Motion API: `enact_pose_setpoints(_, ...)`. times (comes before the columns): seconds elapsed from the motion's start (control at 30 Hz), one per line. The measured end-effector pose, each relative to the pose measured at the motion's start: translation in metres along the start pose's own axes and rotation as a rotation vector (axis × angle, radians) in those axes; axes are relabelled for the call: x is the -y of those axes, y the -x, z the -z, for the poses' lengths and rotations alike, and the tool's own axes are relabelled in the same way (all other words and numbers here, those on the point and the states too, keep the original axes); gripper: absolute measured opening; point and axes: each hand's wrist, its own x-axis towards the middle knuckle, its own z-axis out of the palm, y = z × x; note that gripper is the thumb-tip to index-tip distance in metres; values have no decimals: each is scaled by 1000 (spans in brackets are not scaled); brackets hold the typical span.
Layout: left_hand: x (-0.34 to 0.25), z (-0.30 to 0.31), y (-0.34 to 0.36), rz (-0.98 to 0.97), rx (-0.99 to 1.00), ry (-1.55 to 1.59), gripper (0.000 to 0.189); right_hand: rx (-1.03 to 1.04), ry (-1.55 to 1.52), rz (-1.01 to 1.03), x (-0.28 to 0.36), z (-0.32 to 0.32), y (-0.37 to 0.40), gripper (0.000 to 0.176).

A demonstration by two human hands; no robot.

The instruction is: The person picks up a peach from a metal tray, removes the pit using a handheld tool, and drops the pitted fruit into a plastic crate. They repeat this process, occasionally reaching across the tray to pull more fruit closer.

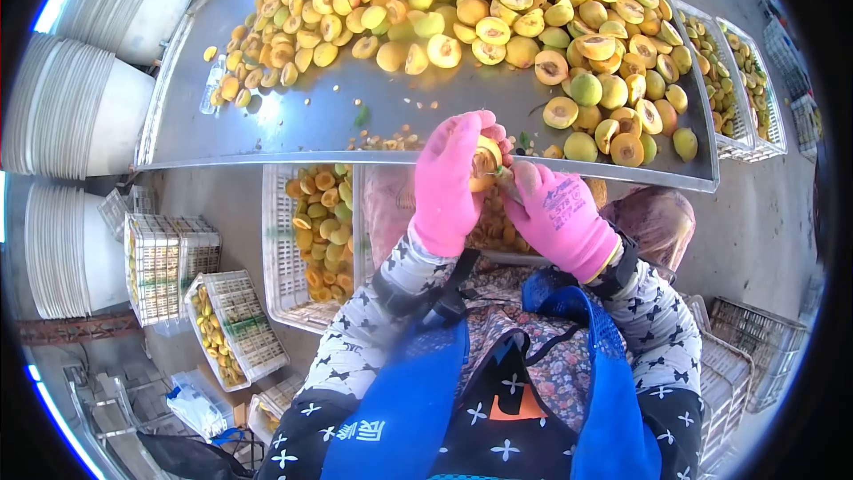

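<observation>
My left hand (449,182), in a pink glove, is closed around a yellow peach half (486,160) just over the near edge of the metal table. The cut face and brown centre of this half are turned toward my right hand (560,218), also pink-gloved. Its fingers pinch a small thin tool (505,180), whose tip meets the fruit; its exact kind is hidden by the fingers. On the metal table (329,129) beyond lies a large heap of peach halves (498,13), many with cut faces up. Small pit pieces (386,140) are scattered near the edge.
Below the table edge, a white crate (289,249) holds peach halves beside my lap. More crates of fruit stand at left (235,329) and beyond the right table end (746,80). A clear plastic bottle (213,84) lies on the table. Stacked white tubs (75,107) line the left.
</observation>
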Motion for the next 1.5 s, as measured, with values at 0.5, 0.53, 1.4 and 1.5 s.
enact_pose_setpoints(0.5, -2, -17, 6, -114, -137, -202, 51, 3, -586, 11, 16, -30, 12, 23)
enact_pose_setpoints(0.53, -8, -15, 4, -70, -87, -211, 52, 152, -766, -81, 18, -19, 9, 21)
enact_pose_setpoints(1.4, 17, 83, -215, -437, -213, -1936, 57, 398, -672, -475, -36, 9, 37, 29)
enact_pose_setpoints(1.5, 27, 86, -208, -680, -130, -1825, 51, 302, -683, -515, -33, 18, 32, 28)
